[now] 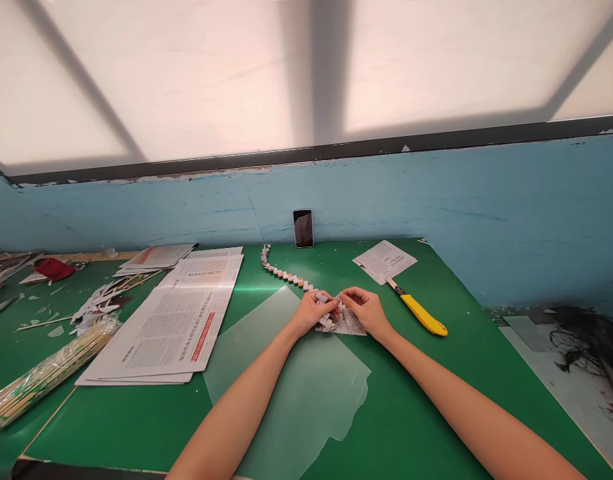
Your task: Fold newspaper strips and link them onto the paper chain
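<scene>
A zigzag chain of folded newspaper [289, 276] trails from near the wall down to my hands. My left hand [311, 312] is closed around its near end, where several folded links bunch up. Close on the right, my right hand [366, 309] pinches at the same end, its fingertips near my left thumb. A small pale piece shows between the two hands, too small to make out. Beneath them lies a piece of printed newspaper [354, 325], partly covered by my hands. A translucent sheet [306, 387] is spread on the green table [411, 400] under my left forearm.
A yellow utility knife [422, 315] lies to the right, its tip on a newspaper square [386, 261]. Newspaper sheets [171, 327] are stacked at left, beside bagged bamboo sticks [51, 373] and paper scraps [99, 303]. A phone [303, 229] leans on the blue wall.
</scene>
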`<state>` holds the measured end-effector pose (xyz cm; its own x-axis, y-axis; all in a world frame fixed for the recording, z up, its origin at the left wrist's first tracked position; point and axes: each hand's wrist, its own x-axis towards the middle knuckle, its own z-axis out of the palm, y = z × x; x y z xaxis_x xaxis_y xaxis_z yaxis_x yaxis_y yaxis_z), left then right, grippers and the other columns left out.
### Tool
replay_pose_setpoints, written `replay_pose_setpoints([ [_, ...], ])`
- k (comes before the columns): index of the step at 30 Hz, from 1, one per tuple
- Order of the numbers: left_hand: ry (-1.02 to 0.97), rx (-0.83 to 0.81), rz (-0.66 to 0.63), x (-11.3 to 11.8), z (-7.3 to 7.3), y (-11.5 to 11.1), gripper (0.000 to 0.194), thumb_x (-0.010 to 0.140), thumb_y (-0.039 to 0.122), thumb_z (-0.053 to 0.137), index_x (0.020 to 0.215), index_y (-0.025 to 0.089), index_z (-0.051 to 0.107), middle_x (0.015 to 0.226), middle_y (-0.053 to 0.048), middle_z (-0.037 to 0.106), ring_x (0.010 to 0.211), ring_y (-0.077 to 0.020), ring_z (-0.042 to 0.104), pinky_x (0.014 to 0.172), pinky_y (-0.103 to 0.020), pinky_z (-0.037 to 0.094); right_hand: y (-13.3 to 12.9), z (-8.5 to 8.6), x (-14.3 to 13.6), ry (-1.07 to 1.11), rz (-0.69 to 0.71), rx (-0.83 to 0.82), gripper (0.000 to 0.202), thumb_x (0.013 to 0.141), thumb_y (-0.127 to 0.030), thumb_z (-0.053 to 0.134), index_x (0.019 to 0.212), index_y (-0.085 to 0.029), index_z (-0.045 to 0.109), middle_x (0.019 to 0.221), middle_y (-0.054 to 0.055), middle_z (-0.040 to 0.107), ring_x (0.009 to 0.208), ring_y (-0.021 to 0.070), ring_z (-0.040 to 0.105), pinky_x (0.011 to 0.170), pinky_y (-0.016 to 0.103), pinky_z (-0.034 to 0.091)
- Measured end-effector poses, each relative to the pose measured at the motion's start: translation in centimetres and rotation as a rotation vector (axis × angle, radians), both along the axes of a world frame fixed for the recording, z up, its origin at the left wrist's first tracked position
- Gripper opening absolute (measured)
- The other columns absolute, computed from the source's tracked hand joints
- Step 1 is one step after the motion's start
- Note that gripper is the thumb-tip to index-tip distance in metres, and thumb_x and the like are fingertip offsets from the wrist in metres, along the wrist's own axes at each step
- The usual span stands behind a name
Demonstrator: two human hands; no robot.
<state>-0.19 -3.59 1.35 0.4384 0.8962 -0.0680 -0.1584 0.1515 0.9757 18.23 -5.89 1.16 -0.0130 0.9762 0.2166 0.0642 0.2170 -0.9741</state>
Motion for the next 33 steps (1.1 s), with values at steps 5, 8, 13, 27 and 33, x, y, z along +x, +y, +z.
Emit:
replay_pose_setpoints([
  [5, 0.007, 0.012, 0.009, 0.1, 0.3, -0.1, 0.042, 0.067, 0.048, 0.088, 0.078, 0.015, 0.065, 0.070, -0.005, 0.073, 0.061, -0.0174, 0.068, 0.060, -0.029, 0.054, 0.1, -0.2, -0.1, -0.010, 0.011, 0.015, 0.033, 0.083, -0.053, 0.075, 0.088, -0.020, 0.075, 0.086, 0.007, 0.075, 0.079, 0.0237, 0.069, 0.076, 0.035, 0.057],
  [8, 0.020, 0.021, 0.026, 0.3, 0.4, -0.2, 0.041, 0.066, 0.046, 0.089, 0.079, 0.014, 0.066, 0.069, -0.005, 0.073, 0.059, -0.0170, 0.067, 0.060, -0.028, 0.054, 0.1, -0.3, 0.0, -0.003, 0.005, 0.039, 0.031, 0.083, -0.051, 0.075, 0.086, -0.021, 0.074, 0.085, 0.006, 0.074, 0.079, 0.0234, 0.069, 0.076, 0.036, 0.057],
  [13, 0.025, 0.039, 0.041, 0.2, 0.4, -0.3, 0.039, 0.066, 0.043, 0.089, 0.081, 0.013, 0.069, 0.071, -0.006, 0.073, 0.060, -0.0170, 0.067, 0.061, -0.029, 0.055, 0.2, -0.5, 0.1, 0.035, 0.029, 0.059, 0.023, 0.085, -0.045, 0.075, 0.085, -0.022, 0.074, 0.083, 0.005, 0.073, 0.079, 0.0226, 0.068, 0.075, 0.035, 0.056],
  [27, -0.009, 0.012, 0.047, 0.2, 0.4, -0.3, 0.044, 0.063, 0.047, 0.090, 0.078, 0.015, 0.063, 0.070, -0.004, 0.072, 0.058, -0.0162, 0.066, 0.060, -0.029, 0.054, 0.1, -0.1, 0.1, 0.039, 0.073, 0.021, 0.030, 0.085, -0.051, 0.074, 0.093, -0.022, 0.075, 0.092, 0.006, 0.075, 0.087, 0.0244, 0.070, 0.082, 0.037, 0.057],
  [33, 0.004, 0.038, 0.013, 0.2, 0.5, -0.4, 0.044, 0.069, 0.050, 0.087, 0.082, 0.015, 0.064, 0.072, -0.004, 0.072, 0.060, -0.0156, 0.066, 0.061, -0.028, 0.053, -0.1, 0.6, 0.1, 0.029, 0.099, 0.055, 0.034, 0.088, -0.055, 0.071, 0.096, -0.022, 0.077, 0.097, 0.007, 0.073, 0.090, 0.0242, 0.068, 0.083, 0.036, 0.056],
])
